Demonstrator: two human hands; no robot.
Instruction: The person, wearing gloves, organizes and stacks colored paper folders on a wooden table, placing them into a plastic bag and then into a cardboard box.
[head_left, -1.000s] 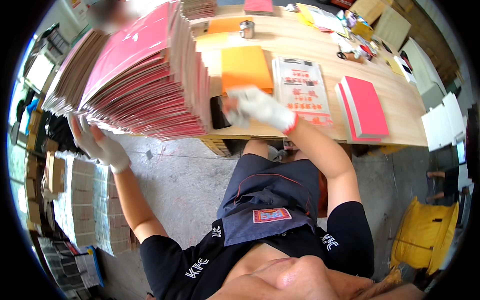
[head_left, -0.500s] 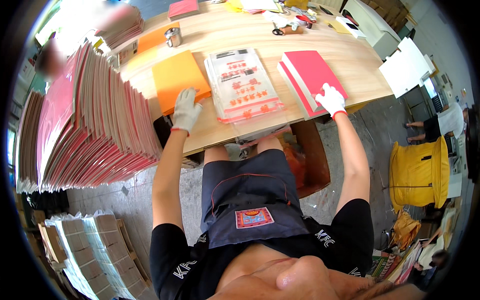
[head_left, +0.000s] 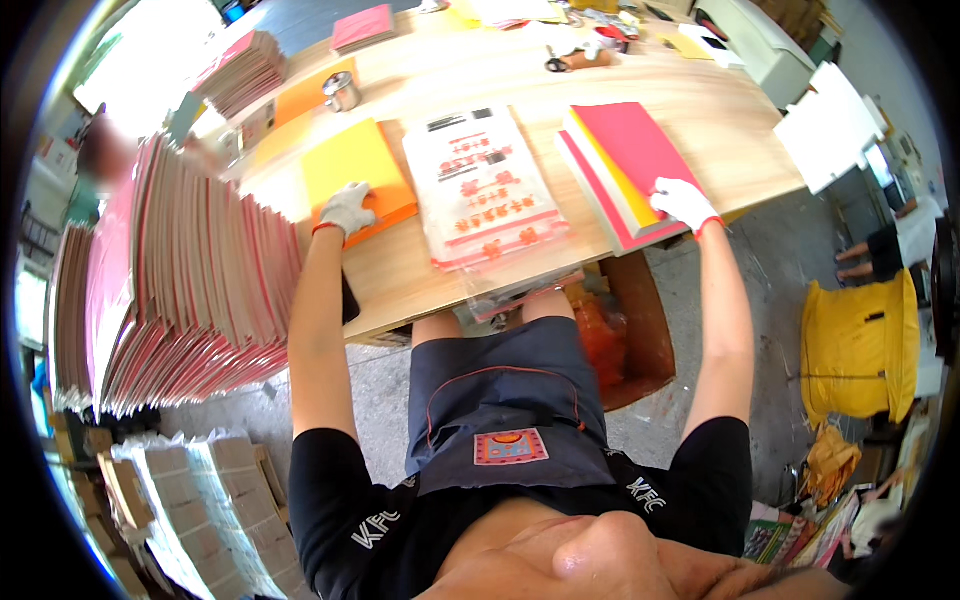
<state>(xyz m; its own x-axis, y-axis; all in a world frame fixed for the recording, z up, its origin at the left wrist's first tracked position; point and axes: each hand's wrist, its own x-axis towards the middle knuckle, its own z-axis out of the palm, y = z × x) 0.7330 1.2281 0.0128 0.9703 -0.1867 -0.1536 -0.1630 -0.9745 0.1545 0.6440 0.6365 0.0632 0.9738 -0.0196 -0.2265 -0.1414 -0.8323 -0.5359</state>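
On the left of the table lies a stack of sheets, yellow on top and orange below. My left hand, in a white glove, rests on its near edge with the fingers a little apart. To the right, a stack of red sheets shows a yellow band and pale layers along its left side. My right hand, also gloved, has its fingers bent round the near right corner of the top red sheets. Between the stacks lie clear plastic bags with red print, flat on the table, touched by neither hand.
Tall piles of pink-covered bundles stand at the left, with a person beyond them. A metal cup, a tape roll holder and a pink stack sit farther back. Below the table is an open brown box.
Yellow now tops the left stack, which was orange. A yellow band has appeared in the right stack under its upper red sheets. My left hand has shifted left, my right hand slightly right.
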